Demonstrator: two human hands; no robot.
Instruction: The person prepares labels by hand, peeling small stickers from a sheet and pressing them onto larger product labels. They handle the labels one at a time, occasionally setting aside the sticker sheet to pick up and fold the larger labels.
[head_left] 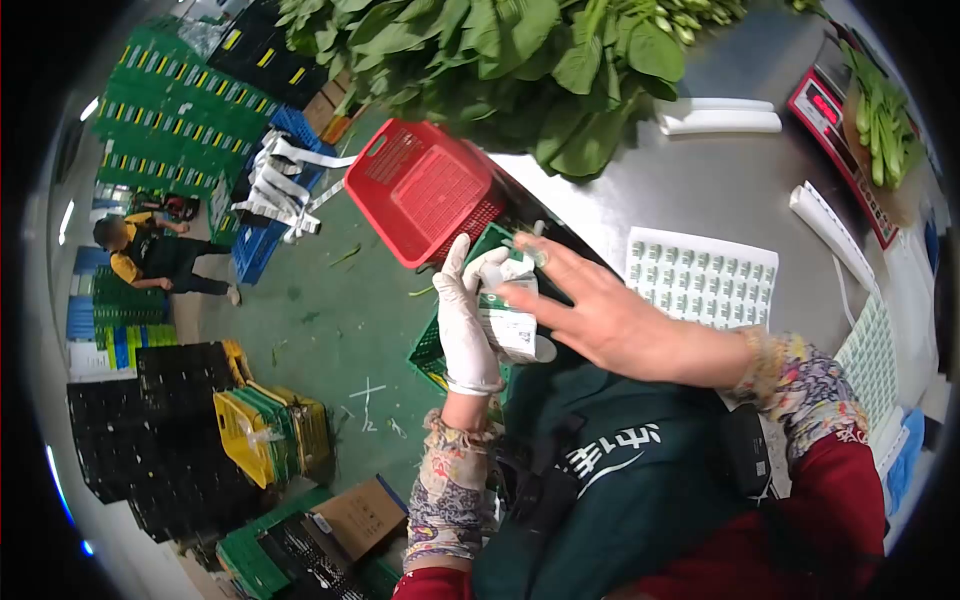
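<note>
My left hand, in a white glove, is closed around a roll of white printed labels with green marks and small text. My right hand is bare and reaches in from the right, fingers stretched apart. Its lower fingertip overlaps the roll's upper part, while another fingertip lies beside the gloved fingers. A small whitish piece shows between the two hands. Below the roll, a green crate is partly hidden by my left hand.
Leafy greens are heaped on the metal table, near a red basket. A label sheet and a red scale bearing greens lie right. Crates are stacked left, where a person stands.
</note>
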